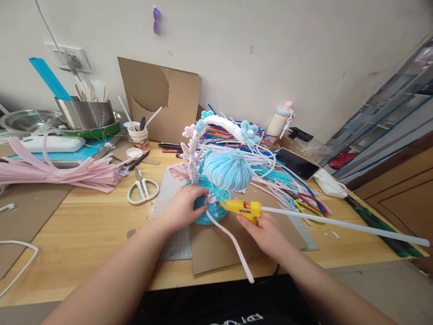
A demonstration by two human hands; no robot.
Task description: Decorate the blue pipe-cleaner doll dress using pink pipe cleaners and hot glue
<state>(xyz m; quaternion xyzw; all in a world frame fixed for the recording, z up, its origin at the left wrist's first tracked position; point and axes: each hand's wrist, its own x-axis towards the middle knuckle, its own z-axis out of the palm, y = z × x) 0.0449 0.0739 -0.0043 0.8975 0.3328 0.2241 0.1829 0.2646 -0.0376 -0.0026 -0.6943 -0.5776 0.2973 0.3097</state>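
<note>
My right hand [265, 232] is wrapped round a yellow hot glue gun [240, 208], with a long clear glue stick [338, 222] jutting from its back. The gun's nozzle points left, close to a blue pipe-cleaner basket [211, 214]. Against the front of that basket, my left hand [186, 203] pinches a pale pink pipe cleaner [233, 241], whose free end hangs toward the table's front edge. A fluffy light-blue domed lid [229, 170] sits above the basket. Over it arches a white wrapped handle [216, 121] with blue and pink flowers. My fingertips partly hide the pinched end.
Cardboard [216, 253] and a grey cutting mat [176, 243] lie under the basket. White-handled scissors [143, 189] and a bundle of pink pipe cleaners [67, 171] are at left. Behind are many loose pipe cleaners [223, 137], a phone [297, 163] and a bottle [279, 122].
</note>
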